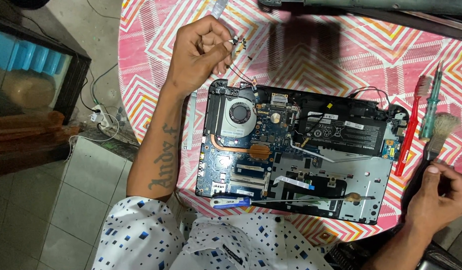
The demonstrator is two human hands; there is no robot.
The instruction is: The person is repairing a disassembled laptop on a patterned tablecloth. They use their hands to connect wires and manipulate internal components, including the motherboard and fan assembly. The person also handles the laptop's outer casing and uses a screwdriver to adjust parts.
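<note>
Black screws (239, 44) sit at my left hand's (198, 55) pinched fingers — just beyond the open laptop (296, 155). My right hand (438, 197) curls around a brush (438, 135) handle — farther off.

A red toothbrush (410, 131) and a green tester screwdriver (431, 105) lie side by side near the right edge of the pink zigzag-patterned table (341, 55), a blue-handled screwdriver (271, 201) toward its near edge.

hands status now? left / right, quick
Left hand: fingertips pinched over the small screws on the tablecloth; whether it holds one cannot be told.
Right hand: curled closed beside the paintbrush; contents cannot be told.
</note>
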